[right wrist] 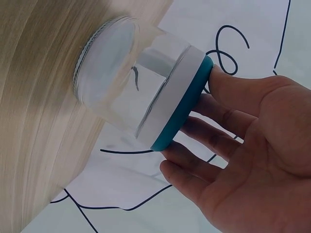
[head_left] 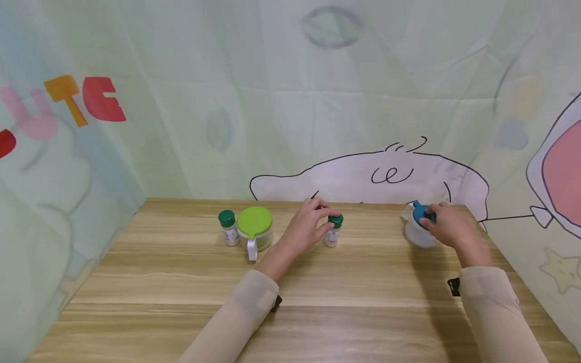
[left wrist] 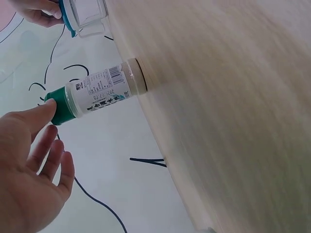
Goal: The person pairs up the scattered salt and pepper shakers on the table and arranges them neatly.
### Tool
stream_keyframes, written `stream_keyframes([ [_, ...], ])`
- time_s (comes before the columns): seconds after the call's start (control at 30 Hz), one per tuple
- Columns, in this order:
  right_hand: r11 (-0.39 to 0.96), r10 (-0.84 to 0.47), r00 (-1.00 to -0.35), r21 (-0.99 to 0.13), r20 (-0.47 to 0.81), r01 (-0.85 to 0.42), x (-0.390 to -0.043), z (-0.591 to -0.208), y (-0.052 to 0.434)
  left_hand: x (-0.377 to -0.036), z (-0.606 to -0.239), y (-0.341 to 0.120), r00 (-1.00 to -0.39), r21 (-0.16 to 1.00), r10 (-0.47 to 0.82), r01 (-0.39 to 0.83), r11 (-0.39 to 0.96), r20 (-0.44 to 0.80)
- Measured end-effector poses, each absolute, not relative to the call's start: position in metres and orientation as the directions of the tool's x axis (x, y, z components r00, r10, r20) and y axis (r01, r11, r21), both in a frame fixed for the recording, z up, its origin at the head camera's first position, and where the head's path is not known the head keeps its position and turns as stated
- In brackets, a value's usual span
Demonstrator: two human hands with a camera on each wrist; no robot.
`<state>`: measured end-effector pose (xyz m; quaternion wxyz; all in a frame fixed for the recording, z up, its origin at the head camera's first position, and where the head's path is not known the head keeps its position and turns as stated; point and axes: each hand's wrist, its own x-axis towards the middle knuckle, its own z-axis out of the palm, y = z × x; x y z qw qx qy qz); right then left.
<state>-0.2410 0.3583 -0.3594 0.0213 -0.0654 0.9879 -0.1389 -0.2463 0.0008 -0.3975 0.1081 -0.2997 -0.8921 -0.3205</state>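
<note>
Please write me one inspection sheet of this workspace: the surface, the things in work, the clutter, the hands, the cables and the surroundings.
Surface: wooden table, light planks.
Things in work: small bottle with green cap, upright; clear jar with teal lid, upright.
Clutter: second small bottle beside a jar with lime lid.
Hands: left hand touches the small bottle's cap; right hand rests its fingers on the teal lid.
Cables: nothing seen.
Surroundings: cartoon-printed cloth backdrop behind and at both sides.
</note>
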Motion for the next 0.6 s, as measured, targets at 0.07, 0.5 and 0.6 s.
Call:
stream_keyframes([
  [0.07, 0.953, -0.134, -0.991, -0.277, -0.025, -0.122, -0.2412, -0.3597, 0.3574, -0.2468, -0.398, 0.0, -0.795, 0.513, 0.466, 0.606, 0.608, 0.388],
  [0.5, 0.951, -0.132, -0.991, -0.285, -0.029, -0.118, -0.2397, -0.3594, 0.3567, -0.2451, -0.4014, 0.0045, -0.794, 0.528, 0.434, 0.608, 0.593, 0.426],
  [0.6, 0.95, -0.134, -0.991, -0.286, -0.024, -0.121, -0.2402, -0.3597, 0.3563, -0.2443, -0.4014, 0.0065, -0.801, 0.526, 0.419, 0.598, 0.604, 0.428],
])
